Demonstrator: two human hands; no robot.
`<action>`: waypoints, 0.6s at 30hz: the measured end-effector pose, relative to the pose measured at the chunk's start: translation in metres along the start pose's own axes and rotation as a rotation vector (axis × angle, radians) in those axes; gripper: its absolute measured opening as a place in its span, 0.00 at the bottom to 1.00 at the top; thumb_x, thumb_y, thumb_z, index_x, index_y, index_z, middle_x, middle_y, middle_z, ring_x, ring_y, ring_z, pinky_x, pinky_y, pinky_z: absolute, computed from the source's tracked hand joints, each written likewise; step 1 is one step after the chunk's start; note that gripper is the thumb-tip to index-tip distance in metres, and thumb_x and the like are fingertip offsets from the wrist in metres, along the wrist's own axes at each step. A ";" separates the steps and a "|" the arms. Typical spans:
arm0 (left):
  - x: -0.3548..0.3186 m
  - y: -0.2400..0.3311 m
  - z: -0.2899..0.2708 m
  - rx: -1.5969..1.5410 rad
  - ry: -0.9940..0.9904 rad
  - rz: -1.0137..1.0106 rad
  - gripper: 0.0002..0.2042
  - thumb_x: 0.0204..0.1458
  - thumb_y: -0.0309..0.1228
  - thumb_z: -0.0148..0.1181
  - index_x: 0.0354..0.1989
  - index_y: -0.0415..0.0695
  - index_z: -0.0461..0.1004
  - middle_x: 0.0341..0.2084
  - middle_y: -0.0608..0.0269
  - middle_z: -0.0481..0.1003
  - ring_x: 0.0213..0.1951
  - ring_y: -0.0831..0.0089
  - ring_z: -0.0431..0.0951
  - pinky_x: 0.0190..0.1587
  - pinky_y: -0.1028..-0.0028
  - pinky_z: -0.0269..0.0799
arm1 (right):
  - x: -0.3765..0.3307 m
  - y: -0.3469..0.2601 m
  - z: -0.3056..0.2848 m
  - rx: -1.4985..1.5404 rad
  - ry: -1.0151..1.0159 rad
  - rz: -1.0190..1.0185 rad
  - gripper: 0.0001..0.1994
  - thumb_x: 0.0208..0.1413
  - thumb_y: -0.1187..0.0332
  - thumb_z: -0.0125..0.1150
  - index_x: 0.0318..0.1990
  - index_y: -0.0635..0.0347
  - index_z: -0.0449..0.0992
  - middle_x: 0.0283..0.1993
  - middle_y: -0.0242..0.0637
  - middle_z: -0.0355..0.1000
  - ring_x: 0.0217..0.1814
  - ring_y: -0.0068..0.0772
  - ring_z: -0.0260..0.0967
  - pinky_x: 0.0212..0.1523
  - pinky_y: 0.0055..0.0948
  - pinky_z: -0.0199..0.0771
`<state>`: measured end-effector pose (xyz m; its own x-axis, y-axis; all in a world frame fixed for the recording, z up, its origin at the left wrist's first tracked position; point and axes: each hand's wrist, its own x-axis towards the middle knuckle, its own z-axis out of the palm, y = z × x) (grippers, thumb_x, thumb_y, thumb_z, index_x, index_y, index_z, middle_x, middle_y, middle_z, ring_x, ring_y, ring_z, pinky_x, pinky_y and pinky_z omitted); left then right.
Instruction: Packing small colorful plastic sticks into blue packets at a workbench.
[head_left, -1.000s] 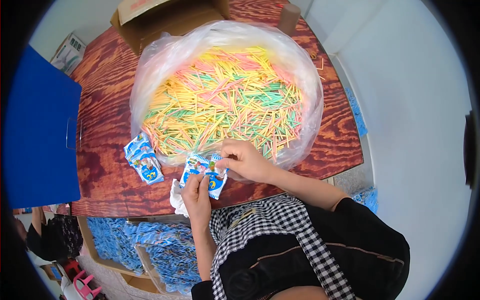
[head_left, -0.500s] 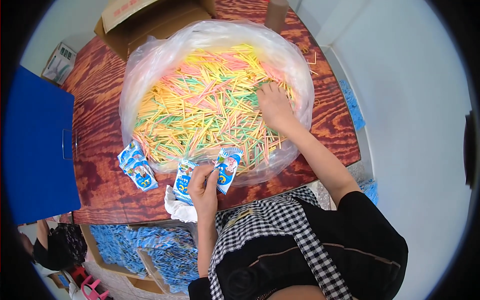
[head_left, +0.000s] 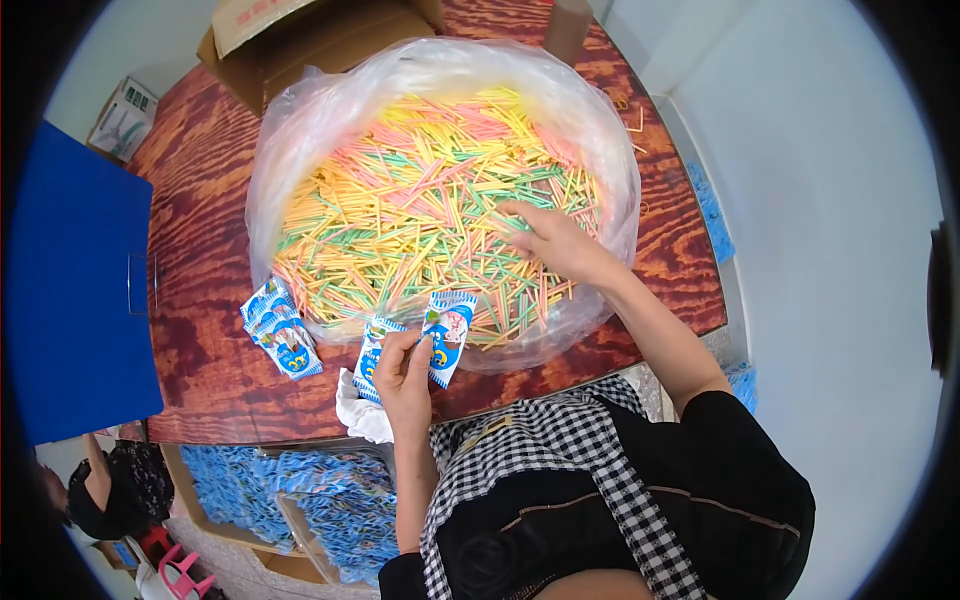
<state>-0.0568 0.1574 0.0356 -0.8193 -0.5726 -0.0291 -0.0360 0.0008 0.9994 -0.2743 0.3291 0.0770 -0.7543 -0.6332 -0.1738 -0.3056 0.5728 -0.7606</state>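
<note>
Packet [head_left: 453,325] looks light, soft, best held at nine o'clock, where our left hand [head_left: 406,382] pinches it; our half-curled right hand [head_left: 560,243], two o'clock, may hold sticks [head_left: 400,225], can't tell.

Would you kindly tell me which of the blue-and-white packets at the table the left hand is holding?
The rightmost packet, pinched in the grip of the left hand; the other packets on the table all lie farther left.
</note>
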 end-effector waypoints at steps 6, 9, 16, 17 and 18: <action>-0.002 0.007 0.002 -0.199 0.008 -0.090 0.03 0.55 0.21 0.55 0.37 0.37 0.73 0.29 0.70 0.75 0.29 0.87 0.70 0.33 0.85 0.65 | 0.004 0.006 0.008 0.718 -0.187 0.114 0.20 0.60 0.73 0.51 0.59 0.72 0.62 0.40 0.40 0.75 0.40 0.30 0.75 0.45 0.28 0.72; -0.001 0.006 0.001 -0.297 0.029 -0.138 0.04 0.56 0.22 0.55 0.37 0.37 0.74 0.29 0.69 0.76 0.30 0.85 0.73 0.33 0.84 0.66 | 0.007 0.010 0.015 0.741 -0.145 0.066 0.17 0.61 0.71 0.50 0.56 0.69 0.65 0.40 0.39 0.75 0.40 0.30 0.75 0.46 0.25 0.71; 0.007 0.017 0.005 -0.486 -0.034 -0.170 0.04 0.57 0.22 0.54 0.38 0.38 0.73 0.36 0.66 0.74 0.33 0.83 0.73 0.37 0.83 0.67 | -0.010 -0.003 0.016 1.107 -0.228 0.137 0.11 0.63 0.65 0.51 0.44 0.63 0.70 0.27 0.29 0.69 0.27 0.23 0.67 0.30 0.23 0.69; 0.011 0.020 0.009 -0.507 -0.040 -0.150 0.04 0.57 0.22 0.52 0.39 0.38 0.72 0.38 0.65 0.74 0.34 0.81 0.74 0.38 0.83 0.68 | -0.015 -0.007 0.019 1.160 -0.260 0.198 0.11 0.62 0.64 0.53 0.43 0.62 0.70 0.26 0.29 0.68 0.25 0.23 0.67 0.25 0.23 0.68; 0.018 0.023 0.014 -0.503 -0.046 -0.150 0.04 0.57 0.22 0.52 0.39 0.38 0.72 0.38 0.65 0.74 0.34 0.81 0.74 0.38 0.83 0.68 | -0.021 -0.008 0.026 1.164 -0.255 0.197 0.11 0.62 0.64 0.53 0.43 0.62 0.70 0.26 0.29 0.68 0.25 0.23 0.67 0.25 0.23 0.68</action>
<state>-0.0800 0.1588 0.0582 -0.8508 -0.4997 -0.1625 0.1151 -0.4789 0.8703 -0.2415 0.3242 0.0707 -0.5529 -0.7473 -0.3686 0.6071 -0.0583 -0.7925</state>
